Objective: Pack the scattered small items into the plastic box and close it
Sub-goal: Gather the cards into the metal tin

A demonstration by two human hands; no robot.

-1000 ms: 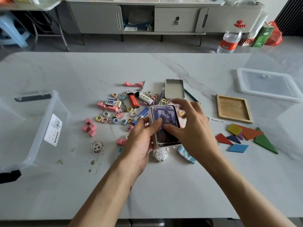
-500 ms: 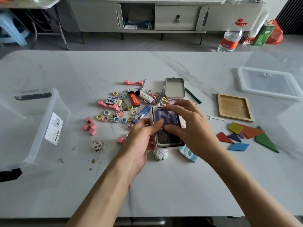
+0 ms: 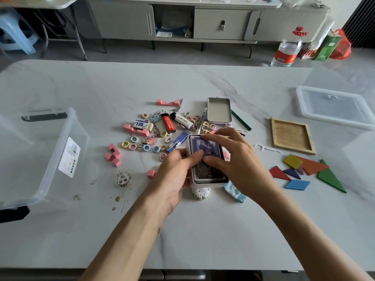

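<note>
Gripping the tin (image 3: 209,184) mid-desk — likely rigid, light — left hand (image 3: 174,177) curls round 1 side; right hand (image 3: 241,167) pinches its card (image 3: 205,147).

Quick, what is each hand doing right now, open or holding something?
Left hand: grips the small tin by its left side.
Right hand: pinches the card in that tin.

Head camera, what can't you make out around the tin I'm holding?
- Tin contents: the left hand, right hand and top card cover whatever lies beneath.
- Round white trinket: mostly hidden under the tin's near end.
- Plastic box: cut off by the left edge; the print on its label is too small to read.
</note>
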